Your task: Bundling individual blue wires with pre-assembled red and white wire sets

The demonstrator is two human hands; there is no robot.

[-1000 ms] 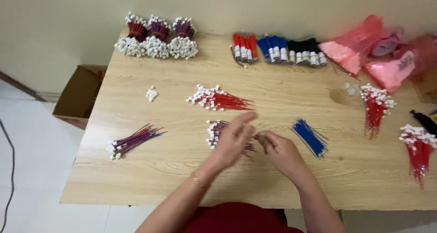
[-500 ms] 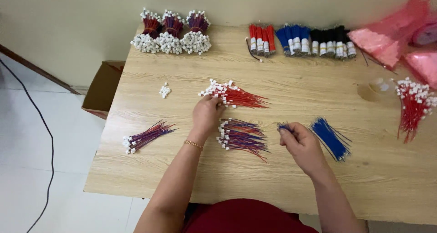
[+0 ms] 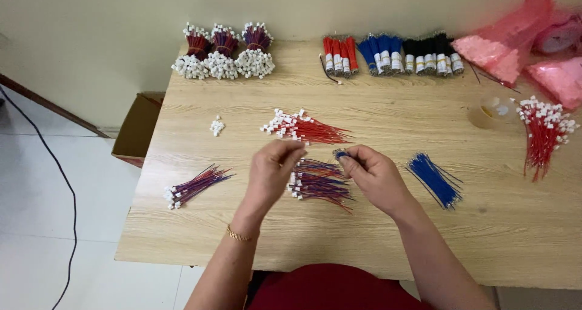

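Pinching a blue wire end (image 3: pixel 339 155) in right hand (image 3: pixel 376 176) | left hand (image 3: pixel 273 170) grasp unclear | red-blue wire pile (image 3: pixel 321 186) partly hidden

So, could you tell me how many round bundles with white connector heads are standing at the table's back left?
3, side by side at the back left edge: left bundle, middle bundle, right bundle. None seems hidden behind them.

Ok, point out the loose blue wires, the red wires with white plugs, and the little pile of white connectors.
loose blue wires (image 3: pixel 433 178), head view, middle of the bundle
red wires with white plugs (image 3: pixel 303 128), head view, mid-bundle
little pile of white connectors (image 3: pixel 216 126), head view, centre of the pile
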